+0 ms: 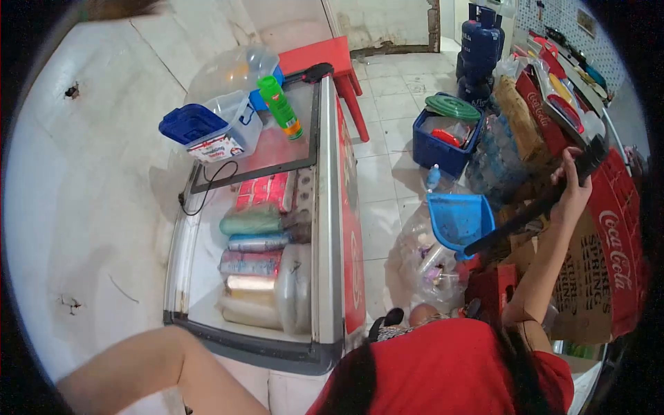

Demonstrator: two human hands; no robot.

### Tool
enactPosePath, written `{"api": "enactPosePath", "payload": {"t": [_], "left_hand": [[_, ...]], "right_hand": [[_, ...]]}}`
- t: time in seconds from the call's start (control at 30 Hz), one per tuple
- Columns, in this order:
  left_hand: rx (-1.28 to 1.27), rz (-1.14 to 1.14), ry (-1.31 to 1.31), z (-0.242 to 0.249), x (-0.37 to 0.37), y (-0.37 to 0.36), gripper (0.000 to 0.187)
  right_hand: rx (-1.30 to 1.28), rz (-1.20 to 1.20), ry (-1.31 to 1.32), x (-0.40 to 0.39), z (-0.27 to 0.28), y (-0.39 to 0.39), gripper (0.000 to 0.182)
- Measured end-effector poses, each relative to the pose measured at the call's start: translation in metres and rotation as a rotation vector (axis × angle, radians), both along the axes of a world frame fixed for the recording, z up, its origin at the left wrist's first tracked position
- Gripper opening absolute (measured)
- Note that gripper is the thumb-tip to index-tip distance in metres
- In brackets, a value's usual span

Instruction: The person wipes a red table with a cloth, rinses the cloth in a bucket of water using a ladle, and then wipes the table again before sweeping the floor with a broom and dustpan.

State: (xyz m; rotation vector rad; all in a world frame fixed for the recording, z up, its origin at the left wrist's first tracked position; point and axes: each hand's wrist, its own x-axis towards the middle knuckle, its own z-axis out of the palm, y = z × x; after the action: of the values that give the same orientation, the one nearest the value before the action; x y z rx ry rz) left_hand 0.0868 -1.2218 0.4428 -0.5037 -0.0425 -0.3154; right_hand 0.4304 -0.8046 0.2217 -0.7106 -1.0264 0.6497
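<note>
My right hand is closed around the long black handle of a dustpan. The blue pan hangs tilted above the floor, out in front of my red shirt. Below it, a clear plastic bag with crumpled wrappers overlaps the pan in this view. My left arm is bent at the lower left, beside the chest freezer, and the forearm runs out of view with the hand hidden. At the top left edge, a blurred brown shape sits close to the lens.
A chest freezer holding packaged goods stands left; on its lid are a green spray can and a plastic box. Ahead are a red stool, a blue bin and gas cylinders. Red Coca-Cola crates stand right.
</note>
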Motion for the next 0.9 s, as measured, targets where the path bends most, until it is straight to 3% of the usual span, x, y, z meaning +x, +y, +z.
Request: {"api": "enactPosePath", "payload": {"t": [0.23,0.47,0.63,0.8,0.9], "left_hand": [[-0.225,-0.753,-0.037,-0.021,-0.045,0.165,0.015],[-0.367,-1.510,-0.025,-0.024,-0.049,0.274,0.015],[-0.307,-1.499,-0.085,-0.044,-0.077,0.385,0.020],[-0.211,-1.592,-0.084,-0.081,-0.126,0.598,0.020],[-0.561,-1.549,-0.243,-0.098,-0.175,0.739,0.021]], "right_hand": [[0.011,0.047,0.095,0.018,-0.003,0.044,0.018],[0.188,0.120,0.113,-0.019,0.007,0.118,0.016],[0.117,0.067,0.180,-0.079,-0.029,0.245,0.020],[0.042,0.156,0.118,-0.120,-0.084,0.411,0.029],[-0.040,0.173,0.132,-0.140,-0.107,0.507,0.039]]}}
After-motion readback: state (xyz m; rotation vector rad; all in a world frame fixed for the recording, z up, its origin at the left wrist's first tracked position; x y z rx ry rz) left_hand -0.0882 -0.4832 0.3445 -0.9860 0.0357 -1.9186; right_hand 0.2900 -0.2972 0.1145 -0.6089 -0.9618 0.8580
